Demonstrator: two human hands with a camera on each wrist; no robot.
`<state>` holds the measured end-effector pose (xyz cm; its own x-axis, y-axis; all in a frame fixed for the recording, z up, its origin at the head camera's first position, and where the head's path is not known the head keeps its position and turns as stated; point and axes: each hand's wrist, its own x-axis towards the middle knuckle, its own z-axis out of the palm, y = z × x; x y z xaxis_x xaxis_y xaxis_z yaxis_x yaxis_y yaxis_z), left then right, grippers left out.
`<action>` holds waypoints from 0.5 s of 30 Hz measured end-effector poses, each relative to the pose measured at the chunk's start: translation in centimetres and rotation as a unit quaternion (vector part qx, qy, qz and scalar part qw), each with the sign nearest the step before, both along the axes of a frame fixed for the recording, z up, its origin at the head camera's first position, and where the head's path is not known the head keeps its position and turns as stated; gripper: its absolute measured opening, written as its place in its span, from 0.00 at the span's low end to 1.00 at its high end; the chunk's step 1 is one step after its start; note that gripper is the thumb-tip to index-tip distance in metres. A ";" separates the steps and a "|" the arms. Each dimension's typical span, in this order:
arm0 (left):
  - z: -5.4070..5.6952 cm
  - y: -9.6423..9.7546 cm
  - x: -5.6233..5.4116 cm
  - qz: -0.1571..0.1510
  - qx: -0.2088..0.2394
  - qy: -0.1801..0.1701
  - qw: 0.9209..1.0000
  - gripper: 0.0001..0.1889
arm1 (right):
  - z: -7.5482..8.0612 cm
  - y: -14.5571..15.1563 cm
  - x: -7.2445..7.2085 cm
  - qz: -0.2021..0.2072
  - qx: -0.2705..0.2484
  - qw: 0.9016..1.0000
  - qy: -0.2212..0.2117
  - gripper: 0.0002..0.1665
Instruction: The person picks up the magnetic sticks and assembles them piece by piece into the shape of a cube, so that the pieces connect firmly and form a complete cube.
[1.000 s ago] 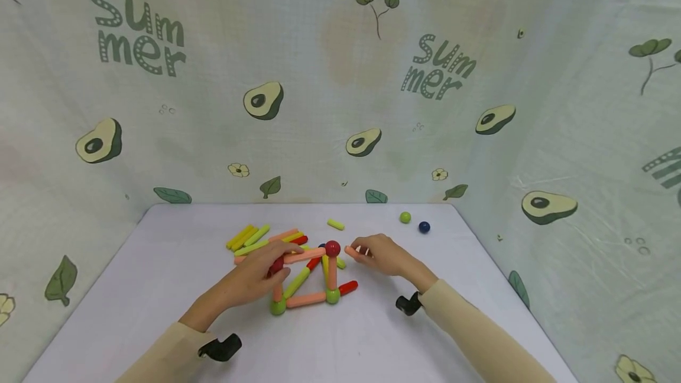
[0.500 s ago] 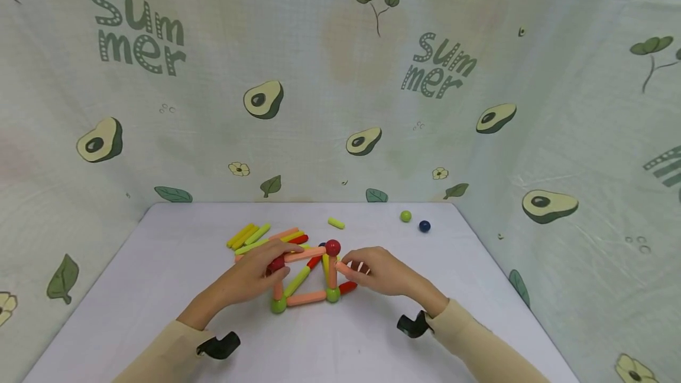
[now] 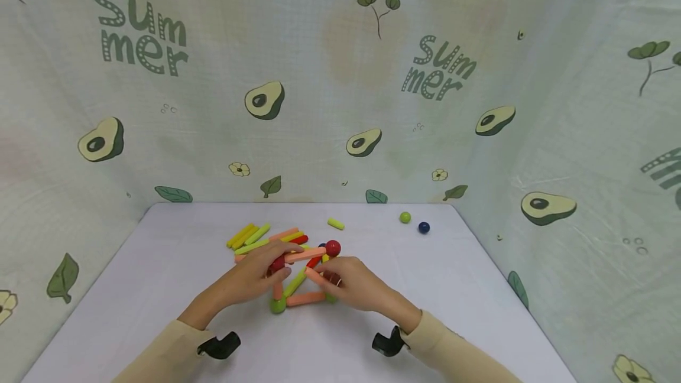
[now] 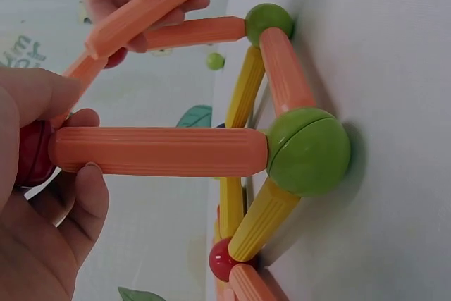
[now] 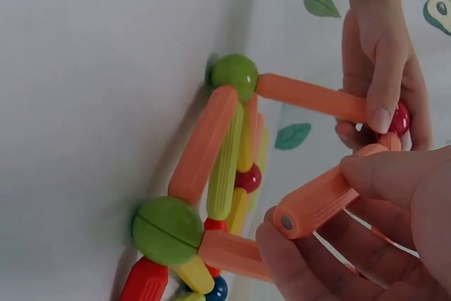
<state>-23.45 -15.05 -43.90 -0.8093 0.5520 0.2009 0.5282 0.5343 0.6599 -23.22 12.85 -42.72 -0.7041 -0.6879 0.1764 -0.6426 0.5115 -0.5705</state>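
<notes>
A frame of salmon-coloured magnetic rods and balls stands on the table. My left hand [image 3: 250, 276] grips the red ball [image 4: 34, 153] at its upper left corner, fingers around the joint. From there an upright salmon rod [image 4: 158, 151] runs down to a green ball [image 4: 308, 151]. A top rod [image 3: 305, 255] leads to another red ball [image 3: 332, 247]. My right hand [image 3: 362, 287] pinches a loose salmon rod [image 5: 317, 199], tilted, in front of the frame; its near end shows a metal tip. In the head view this hand hides the frame's right upright.
Yellow, lime, salmon and red rods [image 3: 250, 238] lie behind the left hand. One short lime rod [image 3: 336, 224] lies alone farther back. A green ball [image 3: 405, 217] and a dark blue ball [image 3: 424, 227] sit at the back right.
My right hand has moved left and toward me with the salmon rod, from the frame's right side to in front of it. The left hand stays on its red ball.
</notes>
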 end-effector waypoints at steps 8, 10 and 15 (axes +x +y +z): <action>0.1 -0.1 -0.1 -0.008 -0.002 0.012 1.000 0.28 | -0.3 -2.0 0.4 -0.011 -0.019 1.000 0.011 0.06; 0.1 -0.1 -0.1 -0.011 -0.001 0.013 1.000 0.27 | -0.4 -2.2 0.4 -0.016 -0.021 1.000 0.005 0.03; 0.2 -0.1 -0.1 -0.024 0.010 -0.002 1.000 0.27 | -0.5 -2.7 0.2 -0.025 -0.028 0.999 0.010 0.03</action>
